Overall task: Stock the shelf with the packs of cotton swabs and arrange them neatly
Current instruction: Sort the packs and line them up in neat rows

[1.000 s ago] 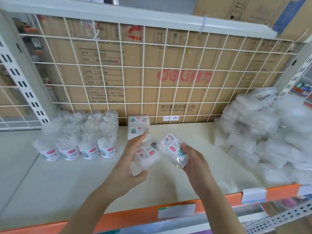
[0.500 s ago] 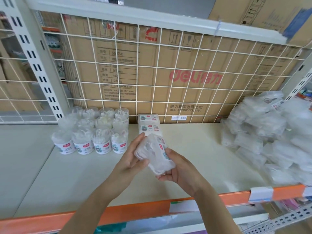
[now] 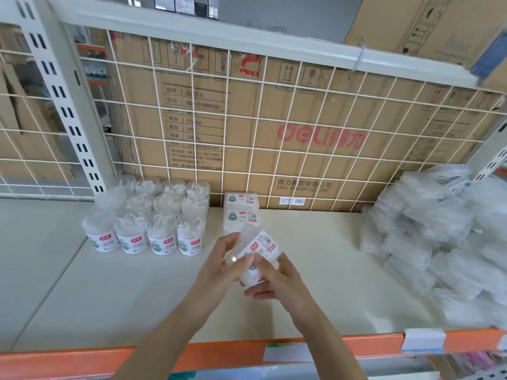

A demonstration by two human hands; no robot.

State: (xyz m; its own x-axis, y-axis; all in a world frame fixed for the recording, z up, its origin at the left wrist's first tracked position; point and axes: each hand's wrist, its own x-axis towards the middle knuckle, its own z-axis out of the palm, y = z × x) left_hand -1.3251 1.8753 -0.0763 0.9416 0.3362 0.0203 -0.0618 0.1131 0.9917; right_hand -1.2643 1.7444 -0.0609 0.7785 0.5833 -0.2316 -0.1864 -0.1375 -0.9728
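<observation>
I hold clear rectangular packs of cotton swabs [image 3: 256,249] pressed together above the white shelf [image 3: 109,292], label facing up. My left hand [image 3: 219,267] grips them from the left, my right hand [image 3: 274,281] cups them from below and the right. Two matching packs [image 3: 241,212] stand stacked at the back against the wire grid. Several round tubs of swabs [image 3: 153,218] stand in rows to their left. A loose heap of clear packs [image 3: 444,237] lies at the shelf's right end.
A white wire grid [image 3: 274,119] backs the shelf, with a big cardboard box behind it. An orange shelf lip [image 3: 233,355] with price tags runs along the front. A slotted upright post [image 3: 63,105] stands at the left.
One second ago each hand held a separate pack; they have been brought together into one stack between both hands, which has moved slightly toward the back.
</observation>
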